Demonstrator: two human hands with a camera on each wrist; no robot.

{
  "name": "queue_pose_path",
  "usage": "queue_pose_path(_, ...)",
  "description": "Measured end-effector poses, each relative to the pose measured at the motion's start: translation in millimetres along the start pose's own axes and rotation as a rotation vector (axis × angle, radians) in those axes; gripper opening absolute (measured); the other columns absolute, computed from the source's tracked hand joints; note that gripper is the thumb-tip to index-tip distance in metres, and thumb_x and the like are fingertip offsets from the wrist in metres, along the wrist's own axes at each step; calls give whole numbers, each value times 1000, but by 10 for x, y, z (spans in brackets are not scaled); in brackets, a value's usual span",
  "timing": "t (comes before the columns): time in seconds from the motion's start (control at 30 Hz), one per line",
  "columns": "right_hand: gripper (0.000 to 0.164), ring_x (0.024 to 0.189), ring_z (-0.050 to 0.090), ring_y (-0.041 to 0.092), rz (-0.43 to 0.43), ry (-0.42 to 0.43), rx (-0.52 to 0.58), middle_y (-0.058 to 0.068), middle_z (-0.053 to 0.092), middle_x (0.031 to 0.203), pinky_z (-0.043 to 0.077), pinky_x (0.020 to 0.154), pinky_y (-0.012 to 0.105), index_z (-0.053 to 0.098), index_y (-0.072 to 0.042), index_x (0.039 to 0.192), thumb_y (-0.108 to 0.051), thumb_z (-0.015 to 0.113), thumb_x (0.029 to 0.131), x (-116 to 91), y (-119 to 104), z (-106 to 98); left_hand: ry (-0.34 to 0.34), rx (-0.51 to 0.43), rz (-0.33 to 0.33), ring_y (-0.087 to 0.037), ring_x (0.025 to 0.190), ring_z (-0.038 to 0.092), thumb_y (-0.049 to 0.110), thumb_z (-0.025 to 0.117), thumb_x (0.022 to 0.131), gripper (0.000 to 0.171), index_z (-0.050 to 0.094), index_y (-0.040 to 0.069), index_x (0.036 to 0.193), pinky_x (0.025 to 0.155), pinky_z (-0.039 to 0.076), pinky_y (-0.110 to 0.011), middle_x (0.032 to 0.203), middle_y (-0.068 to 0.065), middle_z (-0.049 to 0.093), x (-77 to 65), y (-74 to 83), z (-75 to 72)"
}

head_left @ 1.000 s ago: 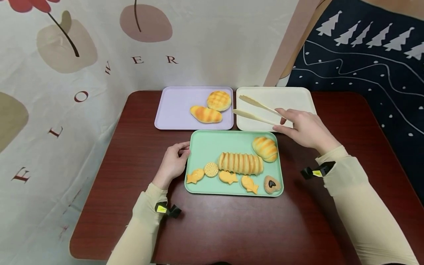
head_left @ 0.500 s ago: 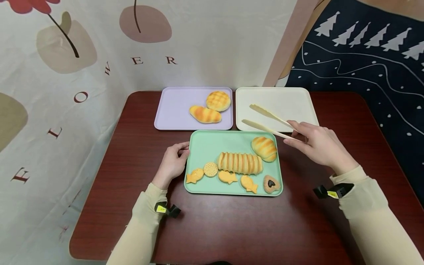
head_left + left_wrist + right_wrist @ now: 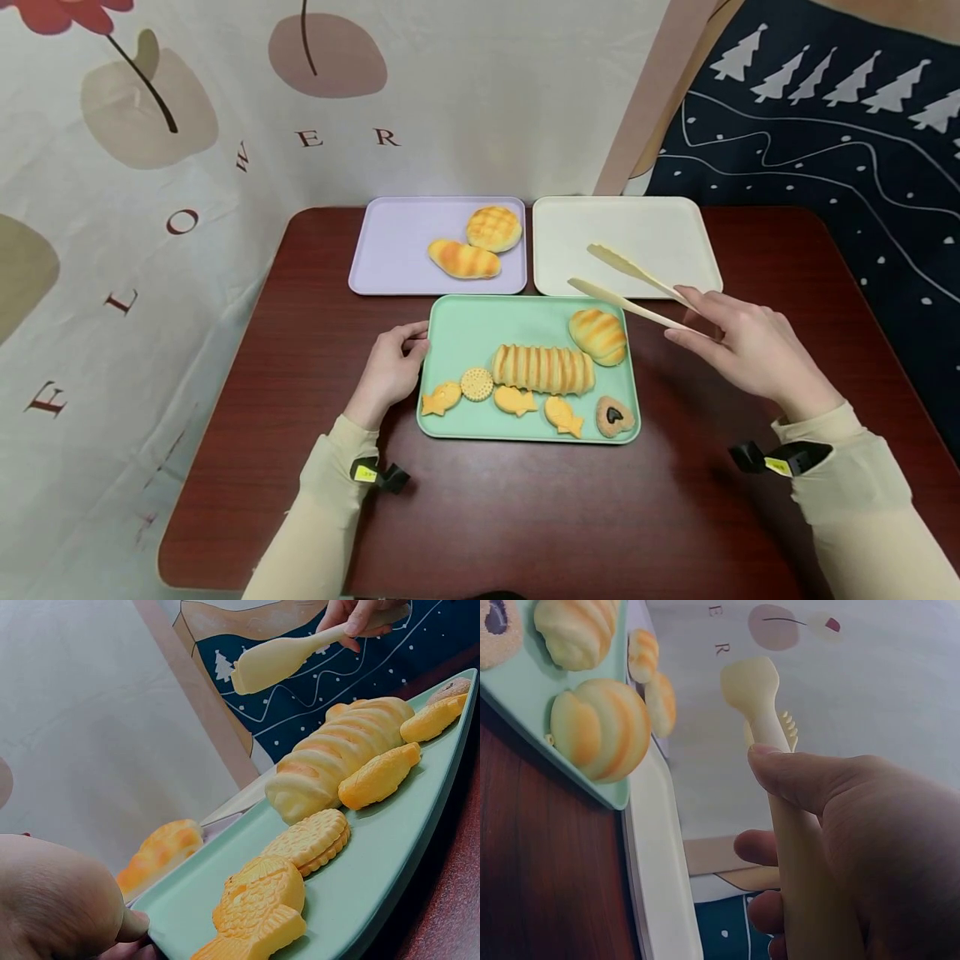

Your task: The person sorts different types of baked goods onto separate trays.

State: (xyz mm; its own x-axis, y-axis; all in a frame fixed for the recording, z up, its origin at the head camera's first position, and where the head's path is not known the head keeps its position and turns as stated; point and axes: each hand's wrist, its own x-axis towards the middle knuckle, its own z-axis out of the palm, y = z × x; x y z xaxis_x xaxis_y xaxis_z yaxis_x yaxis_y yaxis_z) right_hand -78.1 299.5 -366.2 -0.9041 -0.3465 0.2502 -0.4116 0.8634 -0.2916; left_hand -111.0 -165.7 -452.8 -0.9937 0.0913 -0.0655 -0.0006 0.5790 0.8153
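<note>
My right hand [image 3: 757, 350] holds a pair of cream tongs [image 3: 628, 306], arms spread and nothing between the tips. In the head view the tips overlap the white tray [image 3: 555, 218]. In the right wrist view my thumb lies along one arm of the tongs [image 3: 795, 847]. My left hand [image 3: 388, 371] grips the left edge of the green tray [image 3: 465, 321], thumb at the rim. That tray bears a long ridged bread [image 3: 543, 370], a striped bun [image 3: 598, 337], several fish-shaped cookies [image 3: 515, 401], a round cookie [image 3: 477, 384] and a heart cookie [image 3: 614, 417].
A lilac tray [image 3: 390, 250] at the back left bears a round bun [image 3: 494, 228] and an oblong bread [image 3: 464, 259]. All three trays lie close together on the dark red table [image 3: 525, 517]. Printed cloth [image 3: 480, 92] hangs behind the table.
My right hand has drawn the tongs back to the right and toward me, away from the middle of the white tray. My left hand stays at the green tray's edge.
</note>
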Motion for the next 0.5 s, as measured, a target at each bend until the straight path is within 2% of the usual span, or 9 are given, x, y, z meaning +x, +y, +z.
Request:
queue_pose_path(0.3, 58, 57, 44, 11, 35, -5, 2, -8, 66, 96, 35, 48, 27, 54, -21, 142, -41, 71, 90, -179, -18, 17, 2, -9, 3, -23, 104, 60, 12, 54, 101, 34, 59, 3, 134, 86, 50, -38, 119, -10, 64, 5, -5, 6)
queue_pose_path(0.5, 59, 55, 41, 11, 83, -22, -6, -6, 65, 96, 32, 46, 27, 55, -17, 141, -42, 70, 90, -324, -30, 89, 0, -8, -5, -22, 105, 59, 13, 54, 101, 35, 58, 3, 134, 86, 50, -38, 120, -10, 63, 7, -9, 7)
